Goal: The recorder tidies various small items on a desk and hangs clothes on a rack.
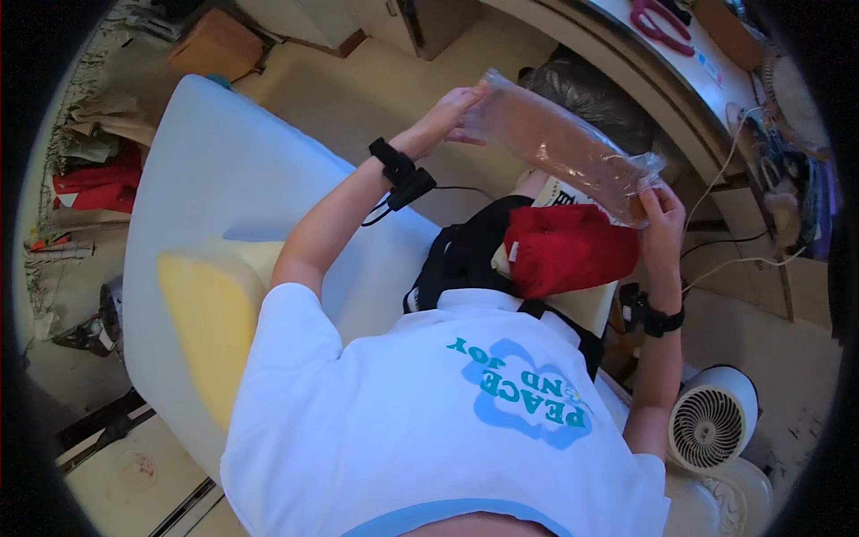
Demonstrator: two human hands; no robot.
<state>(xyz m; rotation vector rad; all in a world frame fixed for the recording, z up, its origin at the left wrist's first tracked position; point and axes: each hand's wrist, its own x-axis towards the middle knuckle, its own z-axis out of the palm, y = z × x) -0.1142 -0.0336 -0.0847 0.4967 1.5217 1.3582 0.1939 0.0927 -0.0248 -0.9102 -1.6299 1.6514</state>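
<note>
A long clear plastic bag [568, 134] with a flat brown piece inside is stretched between my two hands. My left hand [455, 115] pinches its far left end, and my right hand [660, 215] grips the crumpled near right end. What the brown piece is, I cannot make out. Below the bag, a folded red cloth [568, 251] lies on my lap, with a pale printed item [565, 199] partly showing behind it. Both of my wrists carry black bands with small boxes.
To the left is a large pale blue padded surface [215, 170] with a yellow cushion [210, 313] on it. A curved table [617, 45] holds red-handled scissors [660, 25] at the far right. Nearby are a dark plastic bag [586, 89], a white fan [713, 421] and loose cables.
</note>
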